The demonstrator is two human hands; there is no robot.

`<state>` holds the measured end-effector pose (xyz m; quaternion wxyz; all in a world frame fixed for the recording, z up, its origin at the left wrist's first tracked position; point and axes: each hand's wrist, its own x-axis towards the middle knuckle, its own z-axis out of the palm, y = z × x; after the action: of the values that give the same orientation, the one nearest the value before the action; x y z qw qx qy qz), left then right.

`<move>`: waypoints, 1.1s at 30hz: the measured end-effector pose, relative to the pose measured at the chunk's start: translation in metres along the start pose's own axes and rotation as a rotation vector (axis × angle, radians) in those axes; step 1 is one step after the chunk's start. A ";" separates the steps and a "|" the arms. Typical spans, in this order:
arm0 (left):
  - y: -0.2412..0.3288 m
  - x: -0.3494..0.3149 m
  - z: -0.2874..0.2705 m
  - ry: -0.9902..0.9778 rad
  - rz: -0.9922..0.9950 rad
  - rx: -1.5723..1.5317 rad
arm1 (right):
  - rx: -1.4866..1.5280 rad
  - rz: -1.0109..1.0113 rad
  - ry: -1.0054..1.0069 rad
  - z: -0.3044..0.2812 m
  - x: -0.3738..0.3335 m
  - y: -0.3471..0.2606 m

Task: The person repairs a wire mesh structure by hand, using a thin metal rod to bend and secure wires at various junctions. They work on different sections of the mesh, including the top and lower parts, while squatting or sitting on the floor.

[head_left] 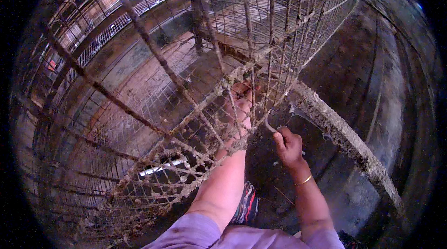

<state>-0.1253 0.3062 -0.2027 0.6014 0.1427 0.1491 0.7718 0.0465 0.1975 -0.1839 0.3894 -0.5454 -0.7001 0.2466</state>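
My left hand [242, 96] reaches up among the rusty, dirt-caked bars of a wire cage [200, 107], at its lower corner. The fingers look curled near the mesh, but bars partly cover them, and what they grip is hidden. Just right of the cage corner, my right hand [289, 146] is closed in a fist with the thumb on top. From it a thin, pale, curved strip [269, 125] sticks up toward the lower edge of the mesh; its exact kind cannot be made out. The left forearm passes close beside the broken-looking, crusted lower wires.
A thick, crusted beam [344, 135] slants from the cage corner down to the right. Dark ground [340, 58] with a long pale ridge [389, 95] lies beyond it. A bright white bar [160, 168] shows through the lower left mesh. More wire panels stand at the back.
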 end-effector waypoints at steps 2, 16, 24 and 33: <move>0.000 -0.001 -0.001 0.000 -0.005 0.016 | -0.006 -0.033 0.002 0.002 0.009 -0.005; 0.002 -0.012 -0.013 0.006 -0.025 0.155 | 0.155 -0.011 0.037 0.028 -0.004 0.017; -0.002 0.003 -0.011 0.039 -0.050 0.219 | -0.014 0.362 0.075 0.037 -0.032 0.060; 0.009 -0.032 -0.029 0.166 -0.373 1.163 | -0.536 0.617 -0.157 0.013 -0.068 0.149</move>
<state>-0.1377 0.2717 -0.2270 0.5364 0.3584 0.6142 0.4545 0.1280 0.1758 -0.3244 0.0870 -0.7913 -0.5706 0.2017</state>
